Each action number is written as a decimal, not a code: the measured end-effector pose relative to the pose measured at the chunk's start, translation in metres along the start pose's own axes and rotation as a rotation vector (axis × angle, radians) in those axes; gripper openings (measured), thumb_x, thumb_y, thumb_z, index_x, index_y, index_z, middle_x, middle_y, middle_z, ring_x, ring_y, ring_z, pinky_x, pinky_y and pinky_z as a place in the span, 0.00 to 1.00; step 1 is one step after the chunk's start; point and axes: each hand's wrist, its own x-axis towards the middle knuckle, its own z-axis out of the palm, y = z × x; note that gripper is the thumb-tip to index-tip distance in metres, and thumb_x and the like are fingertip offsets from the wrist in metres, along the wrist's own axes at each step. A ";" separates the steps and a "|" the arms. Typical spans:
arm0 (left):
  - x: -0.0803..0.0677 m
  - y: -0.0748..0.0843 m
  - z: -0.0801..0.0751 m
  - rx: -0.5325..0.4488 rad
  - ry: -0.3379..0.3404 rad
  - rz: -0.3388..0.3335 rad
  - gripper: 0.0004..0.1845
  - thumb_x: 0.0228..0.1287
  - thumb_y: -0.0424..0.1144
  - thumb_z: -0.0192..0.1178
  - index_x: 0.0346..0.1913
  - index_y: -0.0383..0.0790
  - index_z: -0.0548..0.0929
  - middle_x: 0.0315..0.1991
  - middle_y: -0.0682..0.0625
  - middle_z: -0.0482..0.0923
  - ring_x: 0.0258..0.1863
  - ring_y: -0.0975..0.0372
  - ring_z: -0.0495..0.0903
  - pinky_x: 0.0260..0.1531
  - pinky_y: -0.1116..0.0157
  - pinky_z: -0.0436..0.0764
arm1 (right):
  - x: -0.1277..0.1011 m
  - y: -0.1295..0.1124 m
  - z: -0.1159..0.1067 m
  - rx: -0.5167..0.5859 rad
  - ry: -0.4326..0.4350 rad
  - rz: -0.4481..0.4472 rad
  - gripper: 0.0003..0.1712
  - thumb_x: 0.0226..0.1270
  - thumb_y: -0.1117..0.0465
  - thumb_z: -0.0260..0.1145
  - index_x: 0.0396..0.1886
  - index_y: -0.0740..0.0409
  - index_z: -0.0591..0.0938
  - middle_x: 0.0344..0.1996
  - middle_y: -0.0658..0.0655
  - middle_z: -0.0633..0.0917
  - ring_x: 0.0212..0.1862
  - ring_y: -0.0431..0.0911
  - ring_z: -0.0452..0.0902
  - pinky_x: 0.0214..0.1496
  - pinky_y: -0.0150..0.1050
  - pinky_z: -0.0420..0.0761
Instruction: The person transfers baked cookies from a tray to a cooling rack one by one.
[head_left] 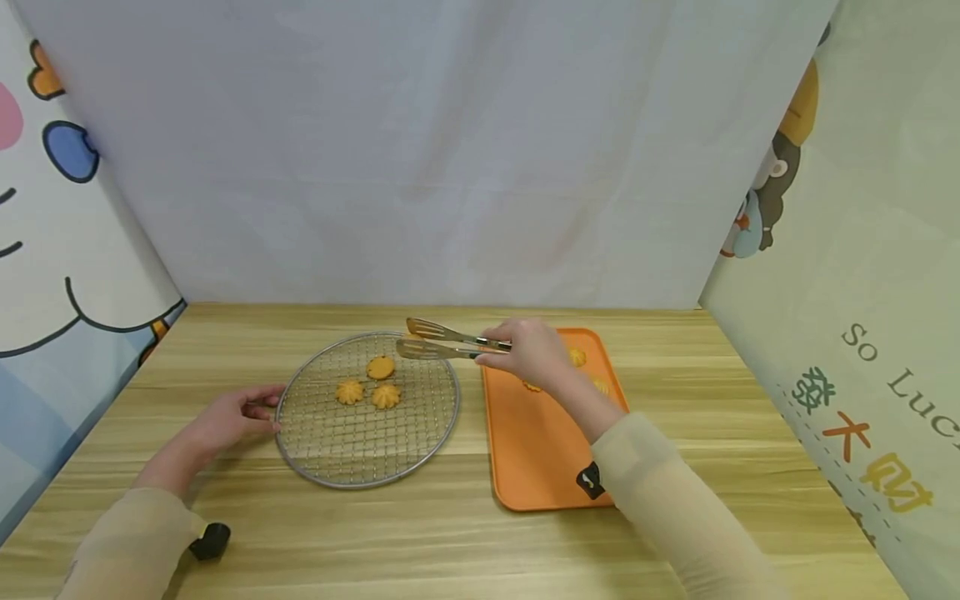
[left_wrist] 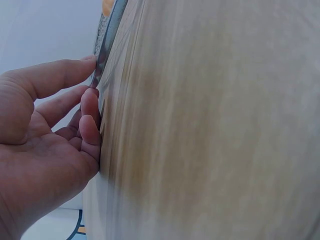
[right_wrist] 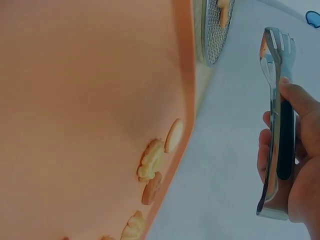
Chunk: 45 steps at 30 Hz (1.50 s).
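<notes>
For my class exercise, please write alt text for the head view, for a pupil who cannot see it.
A right hand holds metal tongs while the left hand grips a round wire rack bearing three golden cookies. To the rack's right lies an orange tray with more cookies.

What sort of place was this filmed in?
Probably a staged tabletop set rather than a working kitchen: a wood-grain table, a plain pale backdrop behind it, and cartoon-printed panels at either side.

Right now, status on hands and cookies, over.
Left hand pinching rim of wire rack. Right hand gripping tongs, cookie between tips. Three cookies on rack, more on orange tray. Nothing visibly in the way.
</notes>
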 end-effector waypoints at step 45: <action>0.000 0.000 0.000 0.011 0.004 -0.010 0.37 0.57 0.36 0.66 0.66 0.23 0.62 0.57 0.32 0.68 0.41 0.65 0.70 0.35 0.72 0.73 | 0.009 -0.006 0.034 -0.084 -0.109 0.052 0.24 0.53 0.42 0.70 0.50 0.40 0.84 0.18 0.48 0.78 0.13 0.38 0.50 0.15 0.31 0.51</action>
